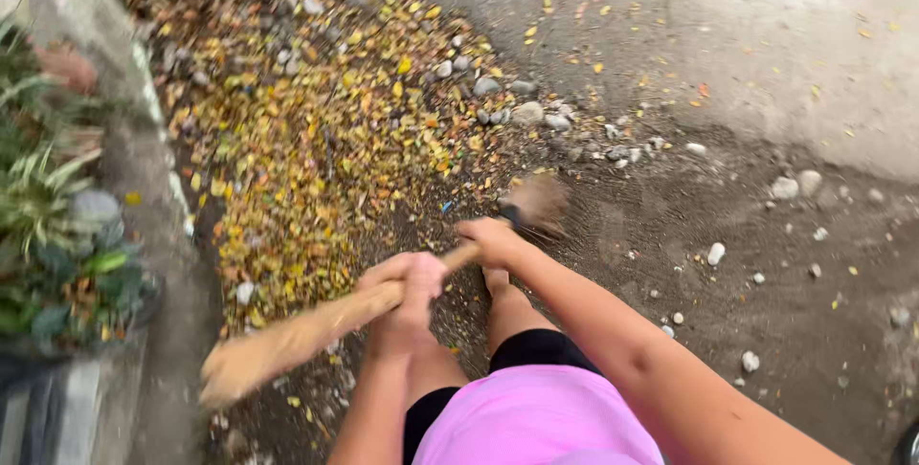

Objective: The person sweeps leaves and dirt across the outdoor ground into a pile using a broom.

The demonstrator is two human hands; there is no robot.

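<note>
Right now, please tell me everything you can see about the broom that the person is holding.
The broom has a long, light wooden-looking handle that runs slantwise across the view, from lower left to the brownish bristle head at the upper right. Both ends are blurred, so details are unclear. The left hand wraps around the middle of the handle; the right hand grips it nearer the head. The head sits low over dark bare ground, beside a spread of yellow fallen leaves and small grey stones.

Blurred wooden-handled broom (pixel 383 304), tilted, bristles down beside yellow leaf pile (pixel 316 140)
</note>
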